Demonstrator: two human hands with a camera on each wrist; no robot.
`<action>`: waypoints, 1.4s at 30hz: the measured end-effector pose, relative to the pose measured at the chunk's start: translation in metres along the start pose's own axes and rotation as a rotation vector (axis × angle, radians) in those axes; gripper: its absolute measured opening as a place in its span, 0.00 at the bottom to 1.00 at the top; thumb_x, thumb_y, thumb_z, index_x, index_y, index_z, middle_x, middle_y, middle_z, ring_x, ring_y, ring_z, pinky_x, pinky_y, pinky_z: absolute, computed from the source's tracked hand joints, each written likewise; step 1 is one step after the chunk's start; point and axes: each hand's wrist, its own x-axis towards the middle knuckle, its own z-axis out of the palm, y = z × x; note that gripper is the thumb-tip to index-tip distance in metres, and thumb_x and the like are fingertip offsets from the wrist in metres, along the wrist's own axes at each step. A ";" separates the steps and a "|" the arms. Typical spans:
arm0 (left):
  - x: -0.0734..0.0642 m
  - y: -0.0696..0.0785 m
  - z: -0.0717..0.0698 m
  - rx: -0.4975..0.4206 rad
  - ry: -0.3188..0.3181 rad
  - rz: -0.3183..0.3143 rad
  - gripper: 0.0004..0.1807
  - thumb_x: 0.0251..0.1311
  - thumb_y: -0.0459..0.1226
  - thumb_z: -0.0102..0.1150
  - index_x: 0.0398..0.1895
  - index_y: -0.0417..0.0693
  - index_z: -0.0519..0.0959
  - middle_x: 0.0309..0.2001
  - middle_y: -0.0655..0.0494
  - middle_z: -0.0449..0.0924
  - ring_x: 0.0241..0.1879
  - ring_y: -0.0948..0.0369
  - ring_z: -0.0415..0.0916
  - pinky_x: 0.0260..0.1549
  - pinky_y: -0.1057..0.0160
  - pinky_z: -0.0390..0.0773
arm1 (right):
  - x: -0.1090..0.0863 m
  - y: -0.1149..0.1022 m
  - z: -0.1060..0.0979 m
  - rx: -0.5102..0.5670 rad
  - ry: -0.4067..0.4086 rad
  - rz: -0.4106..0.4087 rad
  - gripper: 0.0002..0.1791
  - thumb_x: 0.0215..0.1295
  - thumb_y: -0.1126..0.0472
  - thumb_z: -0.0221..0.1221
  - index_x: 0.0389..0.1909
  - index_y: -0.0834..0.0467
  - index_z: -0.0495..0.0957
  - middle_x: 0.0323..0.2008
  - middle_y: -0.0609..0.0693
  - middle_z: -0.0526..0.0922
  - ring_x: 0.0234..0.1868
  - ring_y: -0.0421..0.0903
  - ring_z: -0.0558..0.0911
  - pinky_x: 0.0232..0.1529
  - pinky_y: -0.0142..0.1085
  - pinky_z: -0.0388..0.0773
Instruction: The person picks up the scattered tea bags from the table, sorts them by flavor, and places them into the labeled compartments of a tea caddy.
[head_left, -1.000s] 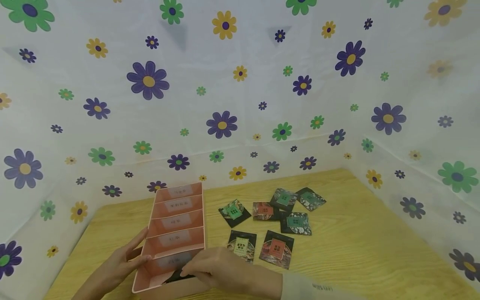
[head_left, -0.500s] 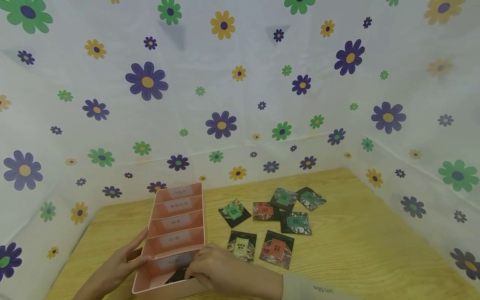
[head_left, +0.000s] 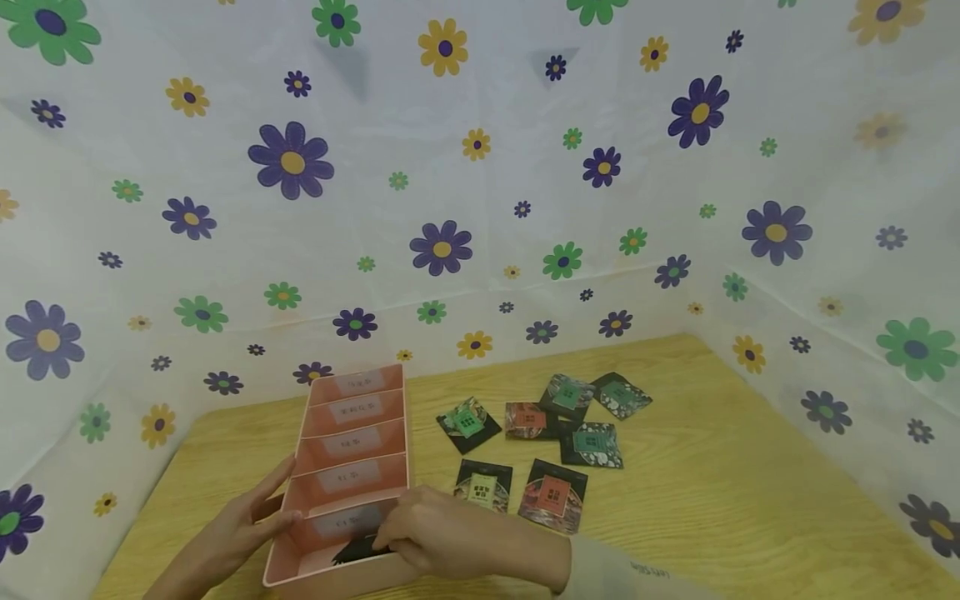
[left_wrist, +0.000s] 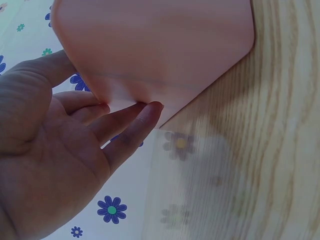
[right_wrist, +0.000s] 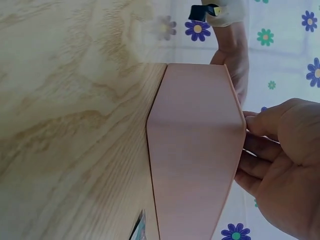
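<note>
At right hand's (head_left: 435, 530) fingers, black packet (head_left: 356, 549)

Booth (head_left: 817, 92): flowered sheeting (head_left: 360, 208), wooden table (head_left: 705, 442)

Soft, diffuse light leaves the head view dim and muted, the flowered cloth (head_left: 480, 192) hazy toward the right edge. Both wrist views look brighter, with pale reflections on the desk (left_wrist: 285, 125); in the left one, a soft shadow falls beside the box (left_wrist: 160, 45).
</note>
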 end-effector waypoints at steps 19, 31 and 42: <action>0.001 -0.002 -0.001 -0.030 -0.009 -0.004 0.43 0.79 0.40 0.53 0.85 0.44 0.38 0.80 0.28 0.38 0.73 0.27 0.53 0.56 0.52 0.81 | -0.074 0.056 -0.042 0.186 0.196 0.295 0.18 0.74 0.66 0.61 0.62 0.58 0.80 0.60 0.52 0.83 0.60 0.47 0.81 0.54 0.40 0.82; 0.001 -0.003 0.000 -0.062 -0.023 -0.001 0.44 0.79 0.40 0.53 0.84 0.42 0.37 0.80 0.27 0.36 0.73 0.26 0.51 0.57 0.51 0.80 | -0.148 0.141 -0.083 -0.004 0.300 0.667 0.23 0.72 0.64 0.64 0.65 0.66 0.76 0.61 0.66 0.80 0.43 0.60 0.86 0.39 0.50 0.84; 0.001 -0.005 -0.001 -0.046 -0.011 0.009 0.44 0.79 0.40 0.53 0.84 0.42 0.38 0.80 0.28 0.38 0.73 0.27 0.53 0.58 0.50 0.80 | -0.172 0.180 -0.095 -0.018 0.268 0.832 0.30 0.72 0.61 0.64 0.68 0.74 0.70 0.66 0.73 0.73 0.64 0.72 0.74 0.60 0.63 0.74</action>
